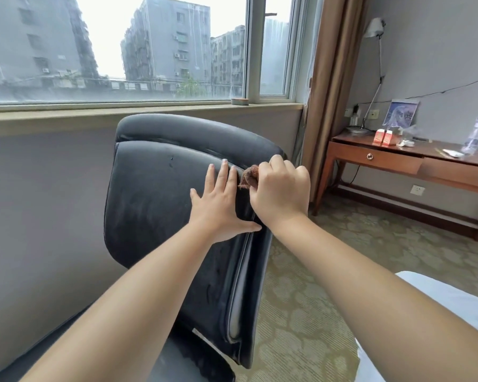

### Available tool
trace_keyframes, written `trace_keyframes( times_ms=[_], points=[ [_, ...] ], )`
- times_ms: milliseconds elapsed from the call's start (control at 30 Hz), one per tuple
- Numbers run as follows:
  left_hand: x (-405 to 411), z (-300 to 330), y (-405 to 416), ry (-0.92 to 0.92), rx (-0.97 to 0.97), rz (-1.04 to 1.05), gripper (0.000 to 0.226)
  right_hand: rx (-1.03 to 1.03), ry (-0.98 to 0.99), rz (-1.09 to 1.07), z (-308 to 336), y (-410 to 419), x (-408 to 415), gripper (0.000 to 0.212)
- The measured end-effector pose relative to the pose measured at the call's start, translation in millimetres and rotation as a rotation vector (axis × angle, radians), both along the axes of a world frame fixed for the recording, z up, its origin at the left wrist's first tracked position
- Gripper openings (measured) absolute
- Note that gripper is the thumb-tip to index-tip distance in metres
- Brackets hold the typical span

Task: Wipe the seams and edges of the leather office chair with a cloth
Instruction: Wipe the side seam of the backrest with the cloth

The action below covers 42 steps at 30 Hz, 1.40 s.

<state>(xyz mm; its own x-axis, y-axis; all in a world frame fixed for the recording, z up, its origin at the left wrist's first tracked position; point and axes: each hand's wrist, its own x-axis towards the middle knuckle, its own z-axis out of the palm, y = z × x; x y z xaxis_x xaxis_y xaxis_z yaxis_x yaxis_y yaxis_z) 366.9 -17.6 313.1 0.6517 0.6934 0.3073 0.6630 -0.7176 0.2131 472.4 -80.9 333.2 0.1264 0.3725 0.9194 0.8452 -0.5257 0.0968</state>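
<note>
A person works along the right-hand seam of a black leather chair [160, 205] that stands below a wide window [116, 48], its backrest facing the camera. The left hand [218, 205] lies flat on the back cushion, fingers straight and spread, their tips at the groove where the cushion meets the outer shell. Just beside it, on the chair's right edge, the right hand [279, 188] is curled tight around a small reddish-brown cloth [249, 176], a bunched corner of which pokes out toward the seam. The two hands sit close together, almost touching, near the top of that seam. Most of the groove below them, running down toward the seat, appears not yet reached. The risks look modest: the cloth is so balled up that little of it meets the leather, so a pass could skim over the crease without cleaning it; and if the chair swivels or rolls, a hard push from the flat hand could turn it away mid-stroke. To the right of the chair stands a wooden worktop [398, 158] with a lamp [373, 31] and small clutter.
</note>
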Motion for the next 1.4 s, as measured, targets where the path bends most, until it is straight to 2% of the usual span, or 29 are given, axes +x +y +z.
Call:
trace_keyframes(
  times_ms=[400,767,933,1067,1200,1400],
  points=[
    [4.9,-12.4,17.1,-0.076,0.004,-0.023,0.131,-0.098,-0.040,-0.027,13.5,44.8,-4.2,0.021],
    [8.1,-19.7,19.1,-0.090,0.031,0.019,0.133,-0.160,-0.113,-0.002,15.9,12.6,16.0,0.023],
    [10.8,-25.3,22.4,-0.120,0.041,0.038,0.133,-0.220,-0.213,-0.117,18.2,33.3,15.6,0.024],
    [12.1,-29.1,27.7,-0.171,0.008,0.067,0.134,-0.208,-0.262,-0.072,24.3,57.7,10.8,0.022],
    [16.4,-31.2,35.4,-0.181,-0.012,0.103,0.135,-0.189,-0.267,-0.001,27.5,80.9,4.3,0.011],
    [17.5,-27.4,41.0,-0.157,-0.052,0.147,0.135,-0.275,-0.283,0.017,32.0,84.6,7.7,0.015]
  ],
)
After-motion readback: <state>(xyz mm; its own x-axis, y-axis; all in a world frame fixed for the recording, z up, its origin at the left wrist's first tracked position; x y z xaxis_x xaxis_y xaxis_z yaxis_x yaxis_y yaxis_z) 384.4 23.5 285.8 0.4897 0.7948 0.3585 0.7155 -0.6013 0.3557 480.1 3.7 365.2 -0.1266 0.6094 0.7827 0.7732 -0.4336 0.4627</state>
